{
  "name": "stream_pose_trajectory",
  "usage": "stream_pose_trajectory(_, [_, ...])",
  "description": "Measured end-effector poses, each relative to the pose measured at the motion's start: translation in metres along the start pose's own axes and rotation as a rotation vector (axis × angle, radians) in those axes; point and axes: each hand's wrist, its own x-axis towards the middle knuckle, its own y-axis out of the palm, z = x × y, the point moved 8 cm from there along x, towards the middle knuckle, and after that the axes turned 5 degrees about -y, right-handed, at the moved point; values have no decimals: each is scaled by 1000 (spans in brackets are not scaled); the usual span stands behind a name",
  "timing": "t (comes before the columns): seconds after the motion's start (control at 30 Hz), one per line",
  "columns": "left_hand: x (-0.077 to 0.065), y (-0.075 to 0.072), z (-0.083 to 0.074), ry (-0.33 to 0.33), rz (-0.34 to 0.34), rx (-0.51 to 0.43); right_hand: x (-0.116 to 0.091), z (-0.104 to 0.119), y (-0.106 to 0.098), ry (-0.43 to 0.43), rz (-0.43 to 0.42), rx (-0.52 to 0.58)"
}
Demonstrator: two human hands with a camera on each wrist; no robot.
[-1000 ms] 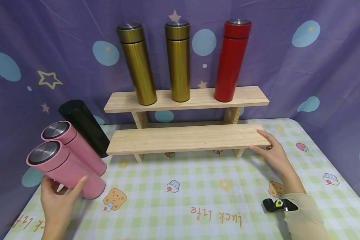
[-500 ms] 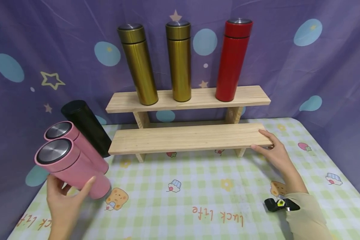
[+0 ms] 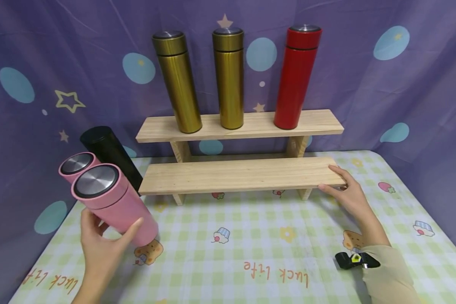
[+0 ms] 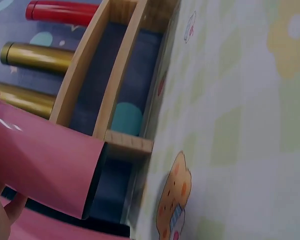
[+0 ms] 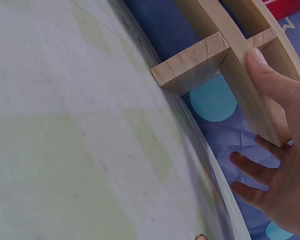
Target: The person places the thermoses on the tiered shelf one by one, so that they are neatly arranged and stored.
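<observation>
My left hand (image 3: 101, 249) grips a pink thermos bottle (image 3: 127, 211) with a steel-topped lid, thumb on one side and fingers round the other. In the left wrist view the bottle's dark base (image 4: 96, 180) hangs above the tablecloth. Behind it stands a second pink thermos (image 3: 75, 164), mostly hidden, and a black bottle (image 3: 112, 152). At the right end of the two-tier wooden shelf (image 3: 235, 175), my right hand (image 3: 348, 195) holds the lower board, with the thumb (image 5: 262, 65) on its front edge.
On the upper tier (image 3: 258, 126) stand two gold thermoses (image 3: 178, 84) (image 3: 229, 84) and a red one (image 3: 298, 80). A checked tablecloth (image 3: 251, 236) covers the table. Behind everything hangs a purple patterned curtain (image 3: 346, 84).
The left hand has carried the front pink thermos up and to the right, away from the other pink one. The right hand keeps its hold on the shelf end.
</observation>
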Motion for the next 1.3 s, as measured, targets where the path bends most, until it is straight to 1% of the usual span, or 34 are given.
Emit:
stream_pose_trajectory(0.1, [1,7,-5,42,8,-20,0,1,0,-10,-4,-6])
stream_pose_trajectory(0.2, [2,15,-10,69,24,-50,0,1,-1,-17,-5,-10])
stream_pose_trajectory(0.33, [3,25,-17,80,51,-72,0,0,0,-3,0,-4])
stream_pose_trajectory(0.43, [3,31,-24,92,73,-63,-1,0,1,11,4,2])
stream_pose_trajectory(0.57, [3,42,-31,133,114,-63,-1,0,0,11,-1,0])
stream_pose_trajectory(0.73, [2,57,-41,189,165,-131,-1,1,1,14,1,0])
stream_pose_trajectory(0.83, [0,66,-48,210,189,-149,-2,1,1,11,6,0])
stream_pose_trajectory(0.97, [-2,77,-53,198,216,-146,-2,1,1,5,6,-3])
stream_pose_trajectory(1.1, [-3,88,-56,178,228,-178,-2,1,0,4,4,-14])
stream_pose_trajectory(1.3, [-2,104,-60,212,247,-184,-2,0,0,5,6,-31])
